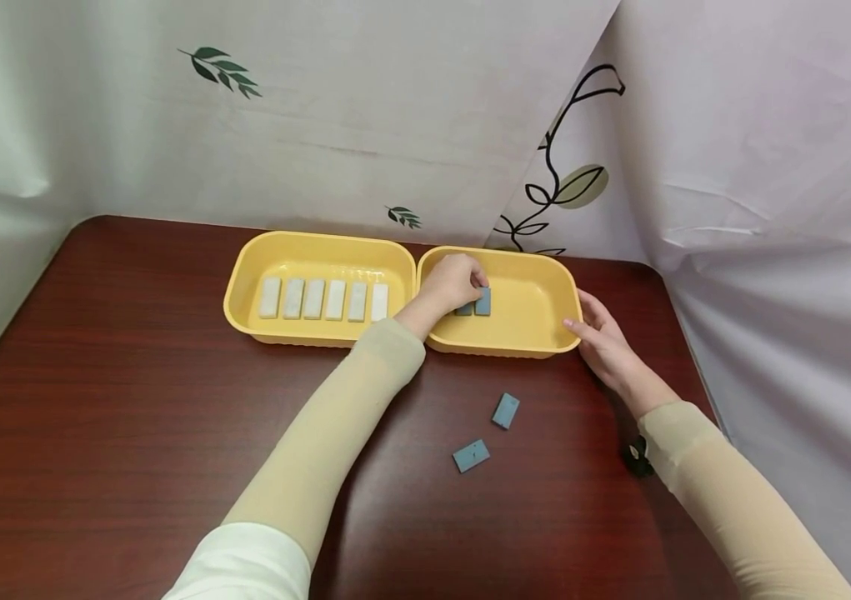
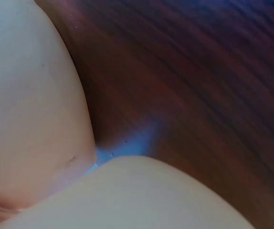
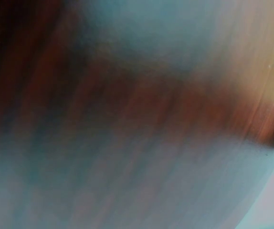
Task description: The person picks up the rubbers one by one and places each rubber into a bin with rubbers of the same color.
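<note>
In the head view my left hand reaches into the right-hand yellow tray. Its thumb and forefinger pinch the top end of a blue-grey rectangular block. A second blue-grey block lies just left of it, partly hidden by the hand. At the tray's right end, my right hand grips the wall, thumb over the rim and fingers outside. The left wrist view is mostly filled by bare skin close to the lens, with dark wood beyond. Blurred wood and pale glare fill the right wrist view.
Left of that tray, a matching yellow tray holds a row of several whitish blocks. Two blue-grey blocks, one upper and one lower, lie on the dark red wooden table. A patterned white curtain hangs behind.
</note>
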`<state>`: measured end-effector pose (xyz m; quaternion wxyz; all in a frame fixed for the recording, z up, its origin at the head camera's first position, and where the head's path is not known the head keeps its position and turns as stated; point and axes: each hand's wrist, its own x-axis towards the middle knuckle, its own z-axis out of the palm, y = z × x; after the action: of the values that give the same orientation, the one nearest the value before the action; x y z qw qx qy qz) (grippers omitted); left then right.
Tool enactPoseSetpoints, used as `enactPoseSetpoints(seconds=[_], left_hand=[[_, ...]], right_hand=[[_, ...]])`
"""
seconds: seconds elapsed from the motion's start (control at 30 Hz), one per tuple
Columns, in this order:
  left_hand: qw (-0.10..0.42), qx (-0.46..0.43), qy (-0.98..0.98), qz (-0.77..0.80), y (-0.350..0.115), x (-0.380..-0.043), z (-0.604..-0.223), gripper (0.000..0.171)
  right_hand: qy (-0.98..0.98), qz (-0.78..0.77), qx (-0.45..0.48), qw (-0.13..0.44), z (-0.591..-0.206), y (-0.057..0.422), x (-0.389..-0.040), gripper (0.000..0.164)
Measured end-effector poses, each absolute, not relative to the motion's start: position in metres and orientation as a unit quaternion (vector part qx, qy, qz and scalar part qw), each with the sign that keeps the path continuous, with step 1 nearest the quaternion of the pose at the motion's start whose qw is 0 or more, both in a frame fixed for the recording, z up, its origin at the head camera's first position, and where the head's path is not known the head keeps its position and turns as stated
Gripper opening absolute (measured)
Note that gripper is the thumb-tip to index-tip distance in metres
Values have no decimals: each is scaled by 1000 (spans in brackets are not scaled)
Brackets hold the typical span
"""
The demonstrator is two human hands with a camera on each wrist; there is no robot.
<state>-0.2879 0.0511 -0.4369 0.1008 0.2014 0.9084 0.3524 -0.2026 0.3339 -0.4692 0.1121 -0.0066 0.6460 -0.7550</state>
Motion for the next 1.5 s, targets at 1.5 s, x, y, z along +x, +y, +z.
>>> enactPoseSetpoints(seconds=[1.5], left_hand=[[167,227,896,343,50,-288,-437,32]], right_hand=[[660,-742,9,118,-468,335,-204,48]])
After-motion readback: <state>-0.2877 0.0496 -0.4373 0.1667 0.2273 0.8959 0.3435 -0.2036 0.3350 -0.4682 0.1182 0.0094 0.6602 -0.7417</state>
